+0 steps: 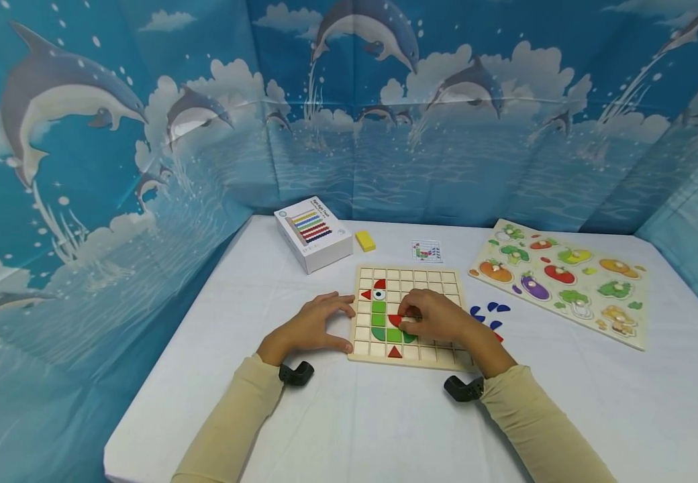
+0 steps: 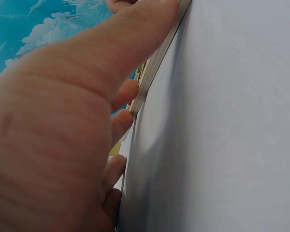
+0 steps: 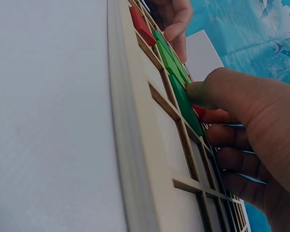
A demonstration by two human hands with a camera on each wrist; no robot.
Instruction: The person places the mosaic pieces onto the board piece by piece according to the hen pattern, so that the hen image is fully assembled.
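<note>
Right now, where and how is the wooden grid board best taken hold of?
Probably the wooden grid board by its left and right rims, one hand from each side, kept level: it lies flat, colored pieces sit in its squares, and the left hand touches its left rim.

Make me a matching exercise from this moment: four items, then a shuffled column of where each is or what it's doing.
1. left hand
2. right hand
3. yellow block
4. blue half-round pieces

A. just right of the white box
B. pinching a red piece
C. between the wooden grid board and the vegetable puzzle
D. touching the wooden grid board's left edge

Pairs: 1-D, 2-B, 3-A, 4-C
</note>
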